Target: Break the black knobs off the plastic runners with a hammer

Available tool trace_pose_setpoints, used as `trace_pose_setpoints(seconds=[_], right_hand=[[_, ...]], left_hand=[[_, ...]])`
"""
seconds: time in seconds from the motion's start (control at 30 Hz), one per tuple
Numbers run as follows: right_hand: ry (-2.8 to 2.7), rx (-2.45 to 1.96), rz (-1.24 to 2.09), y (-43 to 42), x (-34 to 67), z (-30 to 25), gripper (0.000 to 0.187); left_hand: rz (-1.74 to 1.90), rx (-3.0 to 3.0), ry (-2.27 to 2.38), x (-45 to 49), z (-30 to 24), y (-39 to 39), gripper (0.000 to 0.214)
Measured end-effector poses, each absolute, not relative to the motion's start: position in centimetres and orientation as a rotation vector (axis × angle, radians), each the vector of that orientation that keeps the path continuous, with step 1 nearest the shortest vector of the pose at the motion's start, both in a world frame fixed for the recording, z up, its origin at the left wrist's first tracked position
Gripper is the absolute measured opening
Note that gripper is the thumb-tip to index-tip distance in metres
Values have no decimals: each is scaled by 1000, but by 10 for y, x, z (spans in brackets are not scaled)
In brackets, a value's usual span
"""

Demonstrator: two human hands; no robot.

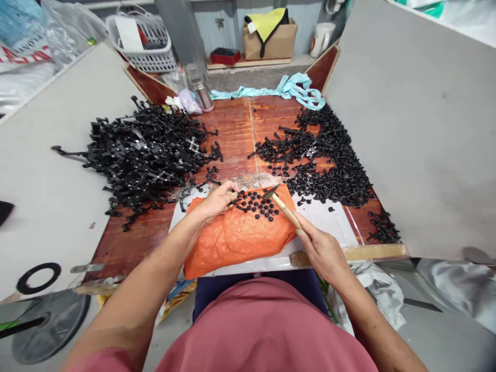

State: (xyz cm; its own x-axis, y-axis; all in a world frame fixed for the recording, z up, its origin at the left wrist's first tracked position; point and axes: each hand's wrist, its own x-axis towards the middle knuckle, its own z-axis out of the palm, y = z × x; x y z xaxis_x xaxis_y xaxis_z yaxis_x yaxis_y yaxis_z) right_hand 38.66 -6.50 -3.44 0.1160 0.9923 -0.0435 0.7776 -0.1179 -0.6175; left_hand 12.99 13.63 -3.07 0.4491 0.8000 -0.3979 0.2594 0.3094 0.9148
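Observation:
My right hand (pixel 318 247) grips the wooden handle of a small hammer (pixel 287 211), its metal head over the far right part of an orange cloth pad (pixel 236 240). At the pad's far edge, my left hand (pixel 221 199) pinches a black jointed plastic piece (pixel 240 206). Several round black caps (pixel 263 206) lie on the pad between the two hands, close to the hammer head. Beyond my left hand, a loose black jointed part (pixel 209 176) rests on the table.
A large heap of black jointed parts (pixel 143 155) covers the left of the wooden table (pixel 232 129). Small black pieces (pixel 333 165) are piled on the right. A light blue strip (pixel 298 88), a steel flask (pixel 201 93) and a white basket (pixel 151 59) are at the back. Grey panels (pixel 418 129) flank both sides.

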Motion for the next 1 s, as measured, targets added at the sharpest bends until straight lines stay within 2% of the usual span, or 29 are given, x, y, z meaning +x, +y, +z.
trace_pose_setpoints(seconds=[0.77, 1.0], right_hand=[[-1733, -1959, 668, -62, 383, -35, 50], [-1750, -1941, 635, -59, 383, -32, 50]], left_hand=[[447, 1410, 1073, 132, -36, 138, 19], [452, 1283, 1063, 128, -35, 136, 30]])
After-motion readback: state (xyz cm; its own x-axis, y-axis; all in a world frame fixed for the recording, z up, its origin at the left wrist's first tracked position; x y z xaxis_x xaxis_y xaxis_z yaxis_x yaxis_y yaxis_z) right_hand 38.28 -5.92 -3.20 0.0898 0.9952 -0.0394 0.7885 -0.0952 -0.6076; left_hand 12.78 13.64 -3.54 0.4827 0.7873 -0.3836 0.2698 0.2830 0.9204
